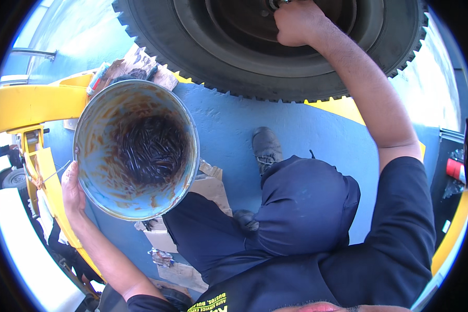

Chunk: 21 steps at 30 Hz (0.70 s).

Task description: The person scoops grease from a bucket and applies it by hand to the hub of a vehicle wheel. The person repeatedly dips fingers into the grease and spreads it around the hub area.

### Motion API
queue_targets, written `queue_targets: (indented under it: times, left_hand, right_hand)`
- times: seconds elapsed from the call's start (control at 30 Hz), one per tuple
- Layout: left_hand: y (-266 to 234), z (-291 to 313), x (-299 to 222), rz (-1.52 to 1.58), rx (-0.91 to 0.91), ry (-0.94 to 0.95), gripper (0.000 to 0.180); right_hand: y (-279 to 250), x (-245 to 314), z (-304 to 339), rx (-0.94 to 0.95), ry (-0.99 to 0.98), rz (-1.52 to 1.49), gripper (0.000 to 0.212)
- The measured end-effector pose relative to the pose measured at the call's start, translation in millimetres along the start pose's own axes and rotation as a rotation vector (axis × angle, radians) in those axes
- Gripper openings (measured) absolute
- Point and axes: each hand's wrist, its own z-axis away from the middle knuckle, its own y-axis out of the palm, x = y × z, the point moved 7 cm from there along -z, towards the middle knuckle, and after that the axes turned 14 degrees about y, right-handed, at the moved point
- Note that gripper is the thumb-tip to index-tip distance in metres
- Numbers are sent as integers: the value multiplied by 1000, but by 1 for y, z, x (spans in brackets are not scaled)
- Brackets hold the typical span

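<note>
At the left, the left hand [74, 191] has its fingers partly closed around the near-left side of a pale blue bucket [95, 143], their tips hidden behind it; the dark, glossy grease [153, 148] inside looks thick and slippery, so the bucket is probably stiff but weighty, best held by its outer wall and rim. Farther off to the right, a wheel [226, 44] with chunky tread looks heavy and rigid, and the right hand [299, 23] is at its centre, fingers bent inward, though whether they grip anything I cannot tell
</note>
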Motion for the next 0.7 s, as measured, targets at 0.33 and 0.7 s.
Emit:
queue_targets:
  times: [0.33,0.7]
  left_hand:
    - [-1,8,4,19,-16,1,37]
    - [2,7,8,46,-28,0,39]
  right_hand:
    - [26,6,-3,-209,-102,549,35]
    - [13,4,54,-159,-136,275,34]
